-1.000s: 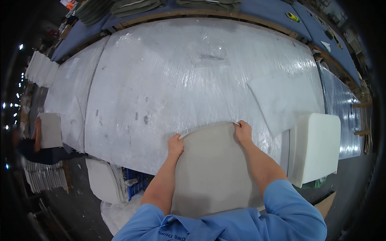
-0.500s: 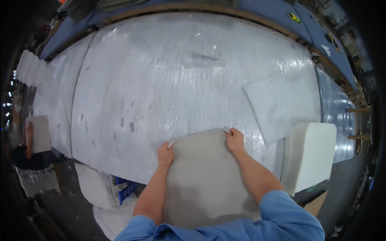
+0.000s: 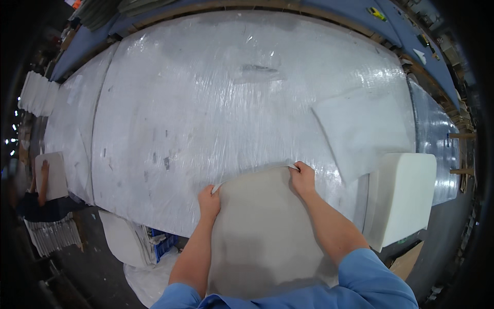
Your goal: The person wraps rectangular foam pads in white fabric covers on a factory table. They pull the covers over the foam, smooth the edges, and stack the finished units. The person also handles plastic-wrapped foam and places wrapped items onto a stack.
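A beige fabric-covered panel [image 3: 265,226], rounded at its corners like a cushion cover, stretches from my body out over the front edge of the plastic-wrapped table [image 3: 206,103]. My left hand [image 3: 209,202] pinches the far left corner of its edge, thumb along the rim. At the far right corner my right hand [image 3: 302,177] grips the same edge, fingers closed round it. Between both hands the far rim runs slightly bowed. Whatever lies under the fabric is hidden.
To the right stands a stack of white foam pads [image 3: 406,201], with a thin white sheet [image 3: 360,134] beside it on the table. More white pads [image 3: 121,234] lie lower left, by a blue crate [image 3: 163,244]. At far left a co-worker's hand [image 3: 45,170] rests on another panel.
My left hand has shifted slightly left along the panel's edge, and the view has moved a little. The co-worker's hand at far left has changed position on the other panel.
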A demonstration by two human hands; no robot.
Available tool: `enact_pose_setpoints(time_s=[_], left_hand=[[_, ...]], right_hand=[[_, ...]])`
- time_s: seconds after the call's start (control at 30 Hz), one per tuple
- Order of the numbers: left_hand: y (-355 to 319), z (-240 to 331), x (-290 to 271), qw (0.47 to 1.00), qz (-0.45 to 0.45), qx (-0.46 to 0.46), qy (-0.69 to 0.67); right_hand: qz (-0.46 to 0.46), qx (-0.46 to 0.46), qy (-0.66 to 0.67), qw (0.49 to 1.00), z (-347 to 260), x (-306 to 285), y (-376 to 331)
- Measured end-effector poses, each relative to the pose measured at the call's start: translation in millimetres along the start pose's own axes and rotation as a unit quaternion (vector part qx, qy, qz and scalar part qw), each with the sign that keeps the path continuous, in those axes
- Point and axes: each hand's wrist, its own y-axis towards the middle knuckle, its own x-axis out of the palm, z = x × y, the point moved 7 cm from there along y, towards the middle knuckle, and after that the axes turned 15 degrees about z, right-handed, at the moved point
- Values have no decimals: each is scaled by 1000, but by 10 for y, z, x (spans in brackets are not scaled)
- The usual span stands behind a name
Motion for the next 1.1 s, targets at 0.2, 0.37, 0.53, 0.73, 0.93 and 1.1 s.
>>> enact_pose_setpoints(time_s=[0.2, 0.37, 0.53, 0.73, 0.93, 1.1], left_hand=[[66, 24, 94, 999, 27, 43, 16], [45, 223, -326, 998, 37, -13, -50], [-580, 250, -1110, 998, 2, 63, 22], [-1093, -510, -784, 946, -175, -272, -38], [-656, -452, -393, 937, -188, -272, 114], [-343, -387, -186, 932, -184, -279, 143]], right_hand=[[-44, 34, 20, 998, 60, 88, 132], [-159, 67, 101, 980, -366, -172, 160], [-173, -79, -106, 976, -253, -1266, 87], [-351, 35, -213, 911, 16, -1331, -723], [-329, 97, -288, 894, 96, -929, -407], [-318, 135, -287, 894, 122, -650, -141]])
